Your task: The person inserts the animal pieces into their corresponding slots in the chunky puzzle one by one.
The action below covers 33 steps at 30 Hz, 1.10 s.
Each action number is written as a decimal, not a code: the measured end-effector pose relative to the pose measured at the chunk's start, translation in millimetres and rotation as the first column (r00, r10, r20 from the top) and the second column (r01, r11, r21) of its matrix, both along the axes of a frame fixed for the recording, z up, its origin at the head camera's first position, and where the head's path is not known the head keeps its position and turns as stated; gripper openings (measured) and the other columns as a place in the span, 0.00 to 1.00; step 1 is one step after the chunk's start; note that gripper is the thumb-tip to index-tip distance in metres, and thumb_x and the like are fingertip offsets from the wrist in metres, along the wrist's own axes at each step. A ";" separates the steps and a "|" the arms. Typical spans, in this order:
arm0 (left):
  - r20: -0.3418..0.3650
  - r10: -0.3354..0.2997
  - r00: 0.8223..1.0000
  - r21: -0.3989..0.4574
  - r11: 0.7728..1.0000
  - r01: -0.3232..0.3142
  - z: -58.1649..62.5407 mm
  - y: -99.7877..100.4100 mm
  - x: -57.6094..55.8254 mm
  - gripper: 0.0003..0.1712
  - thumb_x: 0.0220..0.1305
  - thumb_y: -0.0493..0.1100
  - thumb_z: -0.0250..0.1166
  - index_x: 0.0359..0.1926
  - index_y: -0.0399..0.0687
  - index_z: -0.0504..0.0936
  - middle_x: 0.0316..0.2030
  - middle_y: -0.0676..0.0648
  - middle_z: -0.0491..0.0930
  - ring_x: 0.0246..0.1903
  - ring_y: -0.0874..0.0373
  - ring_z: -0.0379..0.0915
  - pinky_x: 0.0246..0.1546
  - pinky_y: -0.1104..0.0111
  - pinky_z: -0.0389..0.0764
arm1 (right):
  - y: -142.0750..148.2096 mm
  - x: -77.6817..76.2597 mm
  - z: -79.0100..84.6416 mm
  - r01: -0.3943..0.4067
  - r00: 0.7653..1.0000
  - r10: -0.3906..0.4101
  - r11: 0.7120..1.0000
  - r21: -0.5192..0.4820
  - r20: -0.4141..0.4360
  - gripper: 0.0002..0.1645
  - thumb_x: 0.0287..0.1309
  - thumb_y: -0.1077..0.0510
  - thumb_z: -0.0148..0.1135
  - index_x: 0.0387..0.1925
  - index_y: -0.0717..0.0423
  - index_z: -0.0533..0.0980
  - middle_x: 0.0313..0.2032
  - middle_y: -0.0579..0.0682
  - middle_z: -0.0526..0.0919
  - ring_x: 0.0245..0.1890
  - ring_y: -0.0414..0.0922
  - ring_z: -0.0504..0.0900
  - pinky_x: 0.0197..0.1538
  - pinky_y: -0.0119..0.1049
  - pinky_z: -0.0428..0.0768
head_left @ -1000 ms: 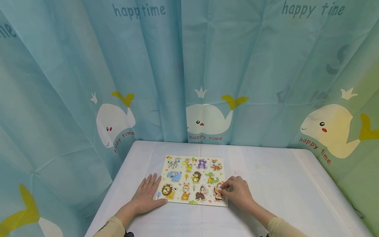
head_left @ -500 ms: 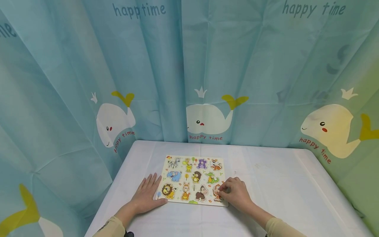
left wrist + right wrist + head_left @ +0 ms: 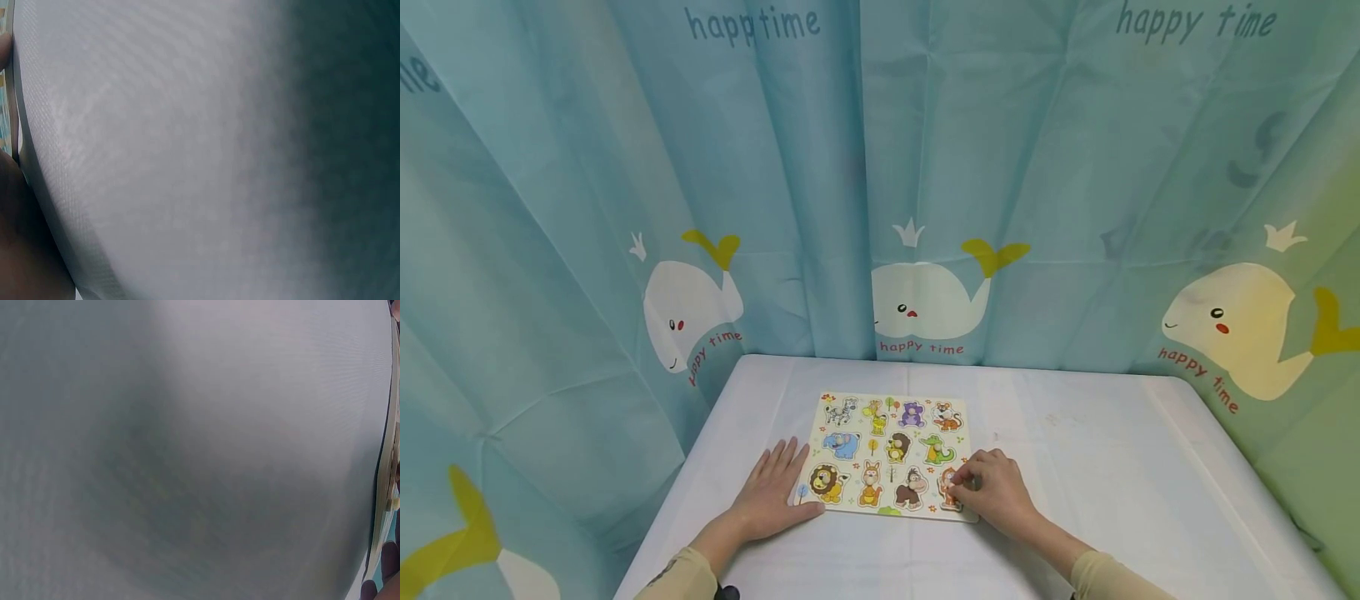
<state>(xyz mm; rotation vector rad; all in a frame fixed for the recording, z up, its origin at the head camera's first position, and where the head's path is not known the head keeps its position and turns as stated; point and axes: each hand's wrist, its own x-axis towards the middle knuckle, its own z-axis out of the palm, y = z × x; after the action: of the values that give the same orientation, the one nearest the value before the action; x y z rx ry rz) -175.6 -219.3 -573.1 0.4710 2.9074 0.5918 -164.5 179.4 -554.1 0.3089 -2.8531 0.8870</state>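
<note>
A pale puzzle board (image 3: 889,497) with several cartoon animal pieces lies flat on the table in the head view. At its lower right corner my right hand (image 3: 1000,493) pinches an orange-brown animal puzzle piece (image 3: 948,493) between thumb and fingertips, close over its cutout. My left hand (image 3: 767,500) rests with extended fingers along the board's left edge, its thumb at the lower left corner. In the right wrist view only the board's edge (image 3: 382,487) and some fingertips show at the far right. The left wrist view catches just a sliver of board and hand.
The white-covered table (image 3: 1097,467) stretches around the board. Behind and at both sides hangs a blue curtain (image 3: 820,208) with whale prints. Lion, kangaroo and gorilla pieces (image 3: 912,489) sit in the row beside the pinched piece.
My right hand has shifted slightly left with the puzzle piece, which has turned more upright and now lines up with the lower right cutout. The left hand has stayed in place.
</note>
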 end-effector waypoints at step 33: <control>-0.026 -0.018 0.999 0.044 0.999 0.019 6.0 1.3 4.1 0.63 0.59 0.76 0.62 0.80 0.40 0.54 0.80 0.36 0.48 0.79 0.40 0.37 0.77 0.44 0.37 | -1.6 1.9 -1.7 -0.005 1.000 0.005 1.000 0.024 -0.003 0.14 0.47 0.51 0.82 0.21 0.32 0.82 0.28 0.27 0.74 0.38 0.37 0.70 0.46 0.43 0.69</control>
<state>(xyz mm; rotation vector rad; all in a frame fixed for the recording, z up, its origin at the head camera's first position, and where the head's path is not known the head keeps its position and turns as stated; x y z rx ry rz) -171.5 -218.0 -567.2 0.5144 2.9165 0.6534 -162.6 177.8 -555.8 0.3193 -2.8634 0.8533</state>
